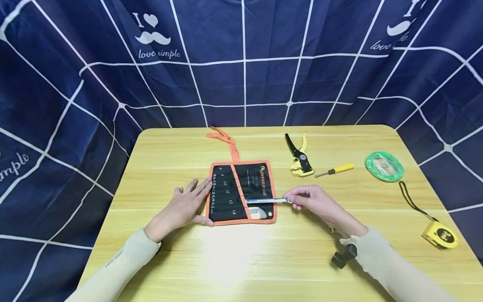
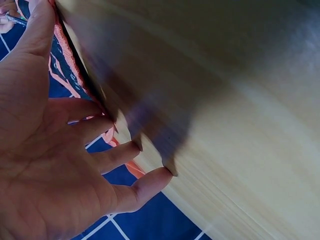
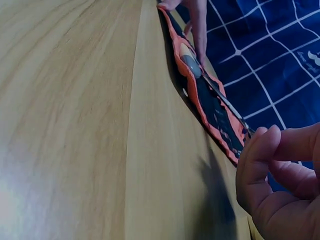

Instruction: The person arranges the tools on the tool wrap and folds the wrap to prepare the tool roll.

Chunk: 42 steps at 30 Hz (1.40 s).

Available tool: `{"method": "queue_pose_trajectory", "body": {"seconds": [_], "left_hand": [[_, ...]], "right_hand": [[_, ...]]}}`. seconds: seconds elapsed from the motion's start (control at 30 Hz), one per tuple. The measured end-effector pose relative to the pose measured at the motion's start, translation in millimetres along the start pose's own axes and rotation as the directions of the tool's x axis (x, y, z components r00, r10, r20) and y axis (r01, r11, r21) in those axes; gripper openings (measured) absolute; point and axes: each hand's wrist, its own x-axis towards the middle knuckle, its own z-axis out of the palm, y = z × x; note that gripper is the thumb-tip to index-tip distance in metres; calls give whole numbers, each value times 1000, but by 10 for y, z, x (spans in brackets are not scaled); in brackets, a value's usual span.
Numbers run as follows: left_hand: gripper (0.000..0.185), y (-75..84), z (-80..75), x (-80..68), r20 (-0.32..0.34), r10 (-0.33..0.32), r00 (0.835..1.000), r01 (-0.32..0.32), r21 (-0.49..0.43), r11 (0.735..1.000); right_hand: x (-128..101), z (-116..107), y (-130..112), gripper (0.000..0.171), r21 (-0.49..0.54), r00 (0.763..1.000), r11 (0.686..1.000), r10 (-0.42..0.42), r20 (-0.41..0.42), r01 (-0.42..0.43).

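Head view first: we see our left hand (image 1: 183, 207) lying flat on the wooden table (image 1: 241, 260), fingers straight and spread, fingertips pressing the left edge of the black tool roll (image 1: 241, 192) with its orange trim. Our right hand (image 1: 320, 204) pinches the end of a wrench (image 1: 268, 200), which lies across the roll's right half, its far end towards the pockets. Behind the roll sit yellow-handled pliers (image 1: 299, 157), a small screwdriver (image 1: 335, 170), a green coil (image 1: 384, 166) and, at the right edge, a yellow tape measure (image 1: 439, 234).

Left wrist view: we see the left hand's fingers (image 2: 107, 157) extended, tips touching the table (image 2: 240, 125) beside the roll's orange edge (image 2: 62, 45); they hold nothing.

Right wrist view: we see the right hand's fingers (image 3: 280, 175) curled together at the wrench's (image 3: 225, 102) near end, the shaft running over the roll (image 3: 210, 102) towards the left hand (image 3: 197, 22) beyond.
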Motion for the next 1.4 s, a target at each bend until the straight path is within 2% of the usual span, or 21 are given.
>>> {"method": "queue_pose_trajectory", "body": {"seconds": [0.23,0.47,0.67,0.9,1.2,1.4], "left_hand": [[123,9,-8,7,-3,-2,1000,2,3,1000],[123,12,-9,28,3,-9,1000,9,5,1000],[122,21,-14,33,9,-11,1000,11,4,1000],[122,17,-4,9,8,-8,1000,8,3,1000],[122,23,15,18,9,-8,1000,8,6,1000],[124,6,7,7,6,-11,1000,11,11,1000]], "right_hand": [[86,134,-17,22,-52,1000,999,2,4,-2],[165,260,-4,21,-75,999,997,-32,-3,31],[235,339,-36,22,-200,998,978,-60,-6,58],[320,436,-55,31,-240,997,968,-76,24,79],[400,539,-106,30,-293,993,949,-104,60,117],[479,593,-133,26,-323,993,940,-94,71,112]]}}
